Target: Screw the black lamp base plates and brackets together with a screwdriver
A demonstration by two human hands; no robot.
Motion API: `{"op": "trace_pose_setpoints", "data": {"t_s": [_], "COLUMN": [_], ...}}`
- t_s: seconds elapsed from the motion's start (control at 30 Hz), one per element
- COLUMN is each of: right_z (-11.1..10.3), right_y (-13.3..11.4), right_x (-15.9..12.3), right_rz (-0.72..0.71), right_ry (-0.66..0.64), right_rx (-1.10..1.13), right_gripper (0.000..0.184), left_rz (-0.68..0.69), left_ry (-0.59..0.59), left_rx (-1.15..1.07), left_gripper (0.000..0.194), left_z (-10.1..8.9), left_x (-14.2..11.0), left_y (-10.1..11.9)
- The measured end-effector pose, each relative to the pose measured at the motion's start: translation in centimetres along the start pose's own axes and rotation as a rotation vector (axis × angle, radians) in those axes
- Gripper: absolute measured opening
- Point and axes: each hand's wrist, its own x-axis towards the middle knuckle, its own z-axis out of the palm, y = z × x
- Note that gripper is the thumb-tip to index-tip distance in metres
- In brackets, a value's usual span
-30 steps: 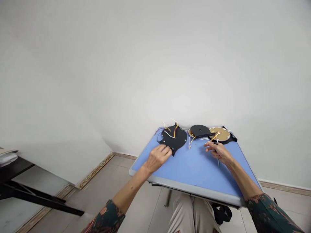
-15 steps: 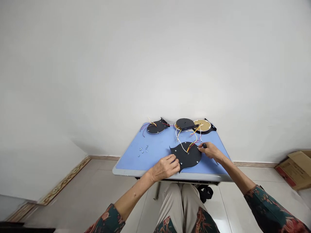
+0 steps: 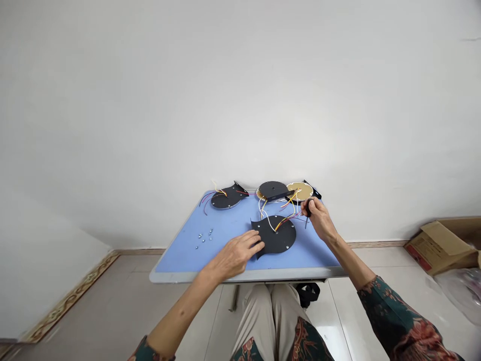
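Note:
A black leaf-shaped plate (image 3: 276, 236) with coloured wires lies on the blue table (image 3: 229, 235) near its front edge. My left hand (image 3: 238, 253) rests on the plate's left tip, its fingers curled on the edge. My right hand (image 3: 317, 218) is closed round a dark-handled screwdriver (image 3: 307, 213), held upright just right of the plate, tip down toward the table. Yellow, white and red wires (image 3: 280, 218) run from the plate back to the parts behind.
At the table's back stand another black plate (image 3: 225, 198) with wires, a black disc (image 3: 272, 190) and a copper-coloured coil disc (image 3: 300, 190). Several small screws (image 3: 205, 235) lie at the left. A cardboard box (image 3: 438, 243) sits on the floor at right.
The view has swung right. My left hand has drawn the black plate toward the front edge. My right hand has lifted the screwdriver upright beside it.

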Motion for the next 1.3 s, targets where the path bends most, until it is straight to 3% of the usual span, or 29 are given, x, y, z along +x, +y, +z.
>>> {"op": "trace_pose_setpoints", "data": {"t_s": [0.07, 0.13, 0.2, 0.3, 0.4, 0.47, 0.67, 0.97, 1.3], "right_z": [0.9, 1.8, 2.5, 3.0, 3.1, 3.1, 3.3, 3.0, 3.1], "right_y": [0.2, 0.6, 1.1, 1.8, 2.2, 2.3, 2.5, 2.6, 2.6], "right_x": [0.5, 0.9, 1.2, 1.6, 1.7, 1.6, 1.3, 1.4, 1.3], "right_rz": [-0.033, -0.054, -0.071, -0.083, -0.075, -0.062, -0.047, -0.044, -0.04], "right_ry": [0.004, -0.005, -0.018, -0.022, -0.024, -0.027, -0.034, -0.013, -0.069], "right_rx": [0.059, 0.126, 0.197, 0.277, 0.308, 0.288, 0.219, 0.174, 0.178], "right_gripper": [0.049, 0.049, 0.047, 0.042, 0.041, 0.042, 0.044, 0.047, 0.045], "left_rz": [-0.156, -0.293, -0.41, -0.554, -0.687, -0.714, -0.756, -0.726, -0.691], "left_ry": [0.056, 0.178, 0.258, 0.289, 0.269, 0.257, 0.221, 0.292, 0.23], "left_rx": [-0.159, -0.334, -0.471, -0.539, -0.454, -0.41, -0.413, -0.456, -0.492], "left_gripper": [0.064, 0.065, 0.059, 0.051, 0.04, 0.038, 0.035, 0.037, 0.036], "left_z": [-0.4, 0.4, 2.4, 6.6, 9.7, 10.6, 10.9, 11.7, 10.5], "left_x": [1.2, 3.5, 6.2, 9.8, 11.3, 11.2, 10.4, 10.2, 9.9], "left_y": [1.6, 3.3, 4.4, 4.5, 3.8, 3.5, 3.7, 3.6, 3.0]}}
